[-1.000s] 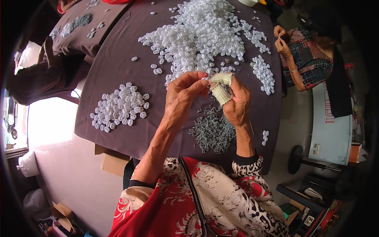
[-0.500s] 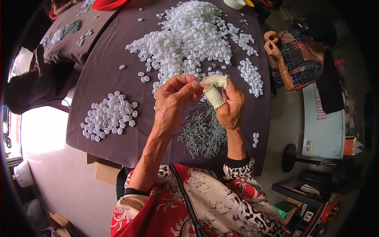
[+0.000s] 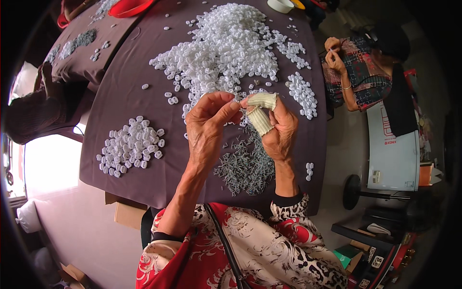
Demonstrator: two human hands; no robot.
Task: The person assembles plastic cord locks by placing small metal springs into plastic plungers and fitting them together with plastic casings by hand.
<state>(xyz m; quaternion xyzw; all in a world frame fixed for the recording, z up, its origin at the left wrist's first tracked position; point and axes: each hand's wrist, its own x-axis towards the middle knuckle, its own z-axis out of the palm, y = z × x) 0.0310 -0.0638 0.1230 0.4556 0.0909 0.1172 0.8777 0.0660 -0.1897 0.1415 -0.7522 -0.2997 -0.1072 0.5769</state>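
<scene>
My left hand [image 3: 208, 123] is closed in a pinch over the table, with thumb and forefinger pressed together. Facing it, my right hand [image 3: 283, 126] also pinches, its fingertips meeting those of the left. Cream ribbed knit sleeves [image 3: 260, 120] cover the thumb and forefinger of the right hand. Whatever sits between the fingertips is too small and covered to make out. Below the hands lies a heap of thin grey pins [image 3: 246, 166]. Beyond them spreads a large pile of small white oval plastic pieces [image 3: 231, 45].
A smaller pile of white pieces [image 3: 131, 147] lies at the left on the brown tablecloth [image 3: 118, 98], another group [image 3: 302, 95] at the right. Across the table's right side a person [image 3: 356, 72] works with both hands. A red basin [image 3: 129, 7] and white bowl [image 3: 280, 5] stand far off.
The whole view has shifted slightly. Both hands stay pinched together in nearly the same place, with only small finger movement.
</scene>
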